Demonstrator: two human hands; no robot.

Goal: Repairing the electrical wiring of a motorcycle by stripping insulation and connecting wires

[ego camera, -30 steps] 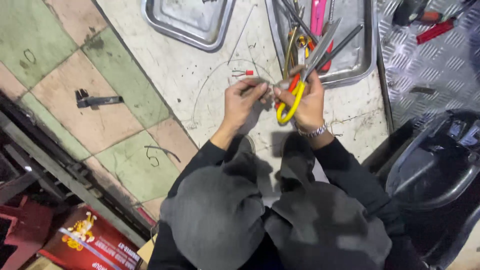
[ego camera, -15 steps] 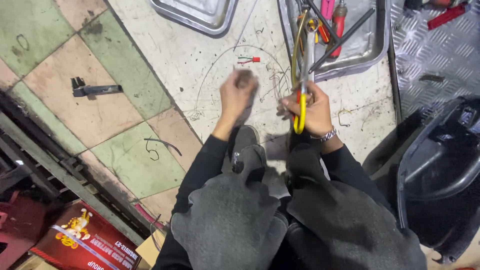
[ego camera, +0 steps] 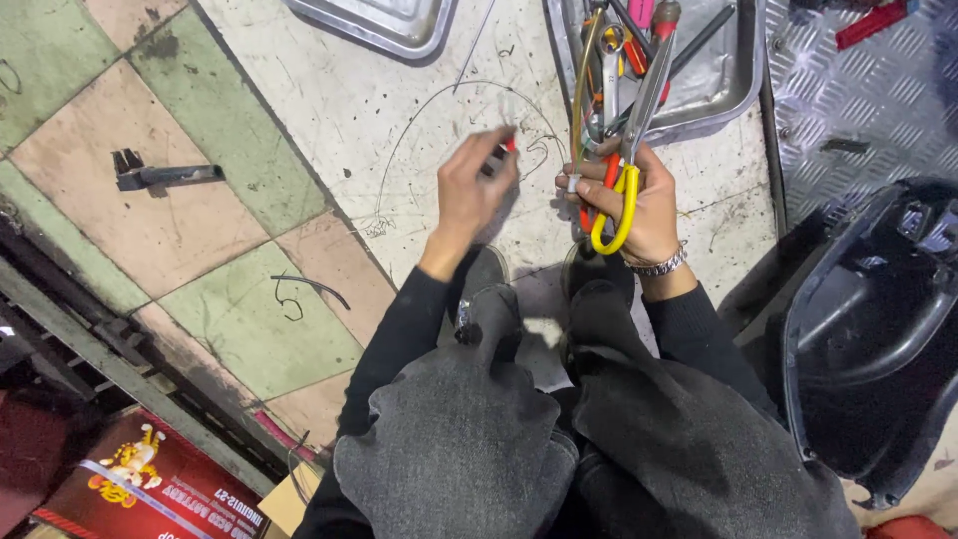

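Left hand (ego camera: 477, 185) blurred — grip pinching a small red-tipped piece (ego camera: 507, 146), now drawn apart from right hand (ego camera: 629, 200), which clutches yellow-handled scissors (ego camera: 627, 150).

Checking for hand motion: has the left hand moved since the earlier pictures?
Yes. The left hand has drawn leftward, away from the right hand gripping the yellow-handled scissors.

Only one package shows: a red cardboard box (ego camera: 135, 479), lying at the bottom left corner, well below and left of the fingers (ego camera: 496, 150) of your left hand. It is rectangular and tilted, cut off by the frame's edge. A cartoon figure in yellow and white sits on its top, crossed by a pale diagonal band with print.
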